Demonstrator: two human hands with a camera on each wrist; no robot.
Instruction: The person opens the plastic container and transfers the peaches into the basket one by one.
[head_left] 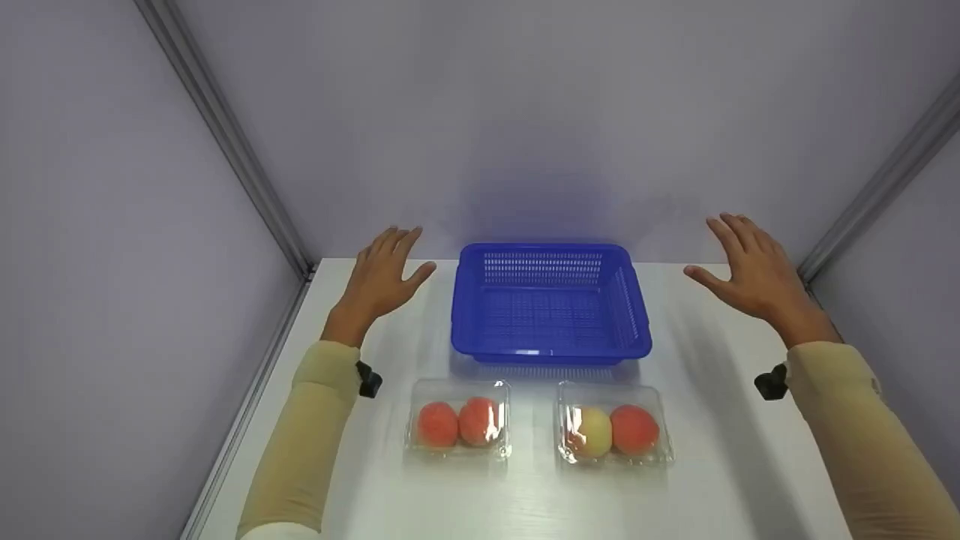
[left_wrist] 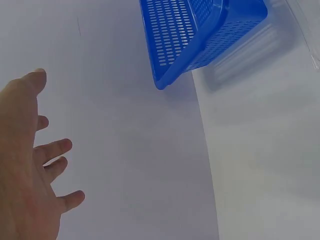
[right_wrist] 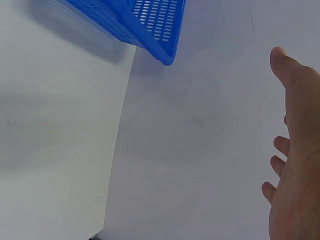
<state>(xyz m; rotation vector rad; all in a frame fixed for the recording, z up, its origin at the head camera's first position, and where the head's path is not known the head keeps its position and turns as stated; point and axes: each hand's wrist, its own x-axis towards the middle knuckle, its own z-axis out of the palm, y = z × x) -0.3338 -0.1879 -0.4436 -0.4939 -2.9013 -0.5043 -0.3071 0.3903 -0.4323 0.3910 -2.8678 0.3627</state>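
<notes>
Blue plastic mesh basket [head_left: 544, 319], one: mouth upward, long side toward the person, at the back of the white tabletop [head_left: 532, 499], close to the rear wall [head_left: 547, 135]; contact with the wall cannot be told. Transparent clamshell boxes, two, side by side on the near side of the basket: left box [head_left: 457, 390] holding two red peach-like fruits [head_left: 438, 425]; right box [head_left: 611, 394] holding one yellowish fruit [head_left: 592, 431] and one red fruit [head_left: 634, 430]. The lids appear closed, which would keep round fruit from rolling; the row seems arranged so that each box lies toward one arm, with the basket centred behind. Hands, two, bare, with nothing held: left hand [head_left: 382, 276], fingers extended and slightly spread, thumb out toward the basket's left side; right hand [head_left: 757, 274], likewise extended, thumb toward its right side, farther off than the left. Both appear raised, apart from basket and boxes, as if kept wide to leave the middle unobstructed. Edges: the basket's rim flares outward; tabletop shows on both its sides, wider at right; a narrow strip divides it from the boxes, another parts box from box, and a broader stretch lies on their near side. Limits to movement: rear wall behind, left panel [head_left: 135, 300] and right panel [head_left: 915, 247] at the flanks.
</notes>
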